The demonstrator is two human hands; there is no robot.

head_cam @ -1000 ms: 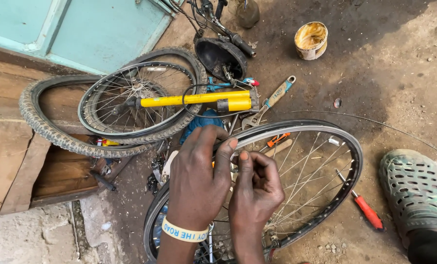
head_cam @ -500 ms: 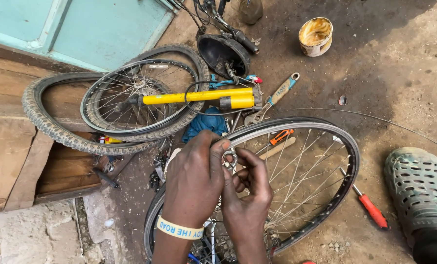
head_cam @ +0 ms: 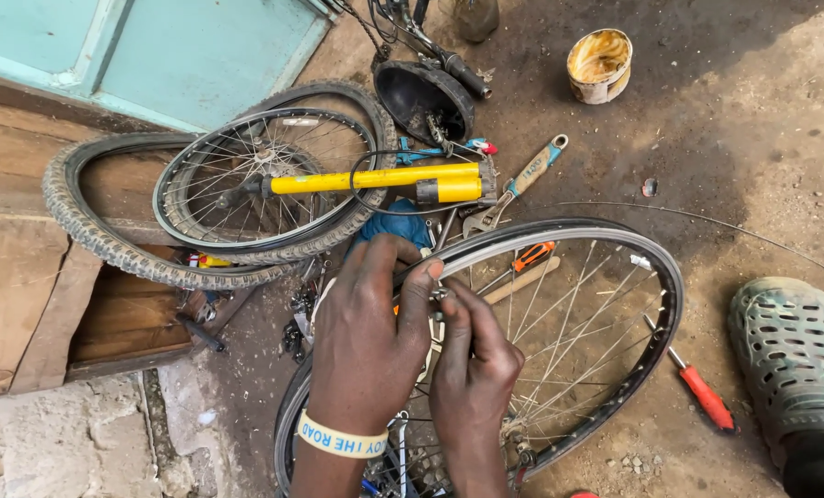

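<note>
A yellow pump (head_cam: 375, 180) lies across a spare wheel (head_cam: 264, 180); perhaps grease fills the tin (head_cam: 599, 65).

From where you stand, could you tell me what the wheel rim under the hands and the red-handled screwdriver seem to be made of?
The wheel rim looks like bare metal: grey, dully shiny, with thin wire spokes. The screwdriver seems to have a glossy red plastic handle and a silvery steel shaft, though rubber cannot be ruled out for the handle.

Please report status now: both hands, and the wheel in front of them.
Left hand and right hand pinch a small metal part, fingertips together. Silver spoked bicycle wheel lies flat beneath. Yellow hand pump and red-handled screwdriver close by.
</note>
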